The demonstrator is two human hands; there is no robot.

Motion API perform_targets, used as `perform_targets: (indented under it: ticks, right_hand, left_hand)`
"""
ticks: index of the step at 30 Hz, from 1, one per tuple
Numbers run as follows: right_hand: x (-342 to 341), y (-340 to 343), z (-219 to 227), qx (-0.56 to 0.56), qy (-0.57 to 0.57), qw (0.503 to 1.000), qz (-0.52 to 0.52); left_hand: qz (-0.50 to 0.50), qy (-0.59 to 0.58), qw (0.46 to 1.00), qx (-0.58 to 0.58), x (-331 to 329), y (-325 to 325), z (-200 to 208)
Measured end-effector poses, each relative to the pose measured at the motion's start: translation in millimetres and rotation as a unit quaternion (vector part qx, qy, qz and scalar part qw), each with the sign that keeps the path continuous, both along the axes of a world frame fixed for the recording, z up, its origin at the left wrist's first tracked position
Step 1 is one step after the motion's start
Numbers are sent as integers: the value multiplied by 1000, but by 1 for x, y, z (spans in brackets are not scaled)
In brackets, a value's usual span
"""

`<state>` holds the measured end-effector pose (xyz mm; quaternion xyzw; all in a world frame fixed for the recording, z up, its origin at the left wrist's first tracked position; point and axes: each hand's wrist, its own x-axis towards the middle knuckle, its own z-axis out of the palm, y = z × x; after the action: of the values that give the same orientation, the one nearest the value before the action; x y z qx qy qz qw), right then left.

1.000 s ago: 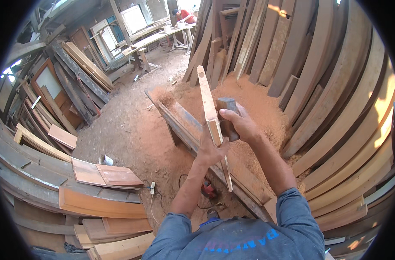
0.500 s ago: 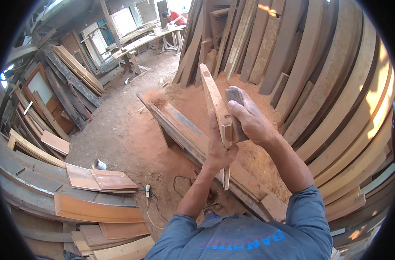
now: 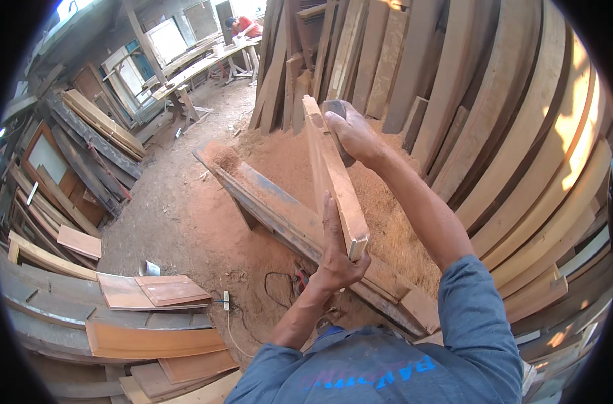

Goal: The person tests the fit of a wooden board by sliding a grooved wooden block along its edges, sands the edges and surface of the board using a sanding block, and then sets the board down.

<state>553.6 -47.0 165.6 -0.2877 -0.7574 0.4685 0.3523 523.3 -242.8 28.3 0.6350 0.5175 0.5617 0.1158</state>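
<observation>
A light-brown wooden board (image 3: 340, 182) is held up on edge in front of me, with a pale edge toward me and a notched far end. My left hand (image 3: 339, 264) grips its near end from below, fingers along the left face. My right hand (image 3: 357, 138) is closed round a dark sanding block (image 3: 334, 106), which rests against the board's right side near the far end. The block's lower part is partly hidden by the hand. Beneath the board runs a long narrow wooden bench (image 3: 273, 202) strewn with reddish sawdust.
Tall planks (image 3: 448, 101) lean along the right side. Sawdust (image 3: 279, 151) covers the floor by the bench. To the left lie loose panels (image 3: 155, 340), a white cup (image 3: 149, 268) and a power strip (image 3: 226, 301) with its cord. A person in red (image 3: 246, 28) bends over a far table.
My right hand and the sanding block have slid forward along the board to its far end. The board's tilt has shifted, and the view has turned slightly to the right.
</observation>
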Motion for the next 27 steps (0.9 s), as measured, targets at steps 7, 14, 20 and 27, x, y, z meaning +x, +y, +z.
perform_targets:
  ticks: [7, 14, 20, 27]
  right_hand:
    - [15, -7, 3, 18, 26, 999, 31]
    - [-12, -64, 7, 3, -47, 997, 61]
    - [-1, -93, 8, 85, -37, 994, 63]
    - [-21, -40, 35, 95, 9, 995, -13]
  left_hand:
    - [-225, -265, 933, 96, -41, 39, 38]
    - [-238, -417, 877, 18, -161, 175, 37]
    - [-222, -433, 873, 39, -143, 167, 42]
    - [-219, -458, 859, 68, -119, 159, 38]
